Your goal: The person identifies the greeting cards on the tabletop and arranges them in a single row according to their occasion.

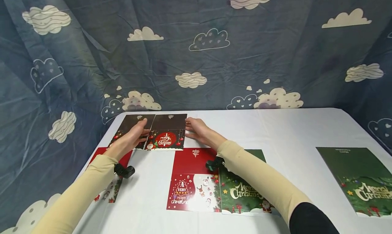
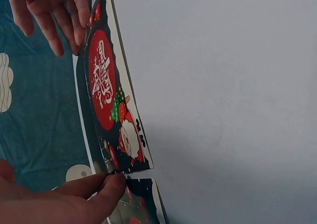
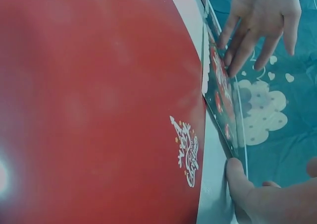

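Two black Christmas cards lie side by side at the back left of the white table. My left hand reaches over the left black card, with thumb and a finger pinching the near-side edge of the right black card. That card has a red oval with white lettering and a small Santa. Its opposite edge is held by my right hand, thumb and fingertips at the border. In the left wrist view, my left thumb and finger meet where the two cards adjoin. My right thumb presses at the edge in the right wrist view.
A red Christmas card and a green one lie in front, partly under my right forearm. Another red card shows beyond my left forearm. At far right lies a green card. A cloud-patterned blue cloth hangs behind.
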`<state>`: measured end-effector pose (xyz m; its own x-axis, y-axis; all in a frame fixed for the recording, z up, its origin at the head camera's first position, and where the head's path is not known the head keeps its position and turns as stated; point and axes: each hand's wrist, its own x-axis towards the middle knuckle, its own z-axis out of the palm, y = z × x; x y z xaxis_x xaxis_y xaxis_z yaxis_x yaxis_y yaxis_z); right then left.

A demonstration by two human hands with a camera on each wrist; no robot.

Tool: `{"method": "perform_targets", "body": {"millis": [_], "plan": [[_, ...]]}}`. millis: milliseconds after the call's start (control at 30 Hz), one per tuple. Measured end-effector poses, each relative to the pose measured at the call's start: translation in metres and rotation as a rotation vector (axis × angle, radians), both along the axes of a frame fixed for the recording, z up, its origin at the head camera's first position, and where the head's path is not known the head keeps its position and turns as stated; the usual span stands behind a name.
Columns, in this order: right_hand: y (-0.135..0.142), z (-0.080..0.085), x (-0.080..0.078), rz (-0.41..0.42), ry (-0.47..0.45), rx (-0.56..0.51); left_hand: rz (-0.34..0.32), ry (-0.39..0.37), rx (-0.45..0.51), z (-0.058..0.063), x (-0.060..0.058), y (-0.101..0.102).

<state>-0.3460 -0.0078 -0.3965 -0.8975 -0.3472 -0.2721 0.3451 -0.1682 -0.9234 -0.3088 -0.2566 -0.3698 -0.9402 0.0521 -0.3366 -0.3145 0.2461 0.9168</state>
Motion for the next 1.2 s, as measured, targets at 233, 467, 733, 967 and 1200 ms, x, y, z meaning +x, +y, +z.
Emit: {"method": "perform_targets", "body": {"millis": [233,467,733,967,1200], "plan": [[0.003,0.001,0.0,0.006,-0.002,0.031,0.001,0.004,0.001,-0.003,0.001,0.0],[0.023,0.006,0.006,0.055,0.013,0.063,-0.004,0.052,0.043,-0.003,0.008,0.0],[0.066,0.015,0.017,0.135,0.07,0.087,-0.073,0.083,0.075,0.002,0.027,0.021],[0.105,0.029,0.04,0.188,0.113,0.087,-0.157,0.101,0.148,0.007,0.05,0.061],[0.138,0.038,0.06,0.23,0.163,0.089,-0.221,0.098,0.178,0.007,0.067,0.094]]}}
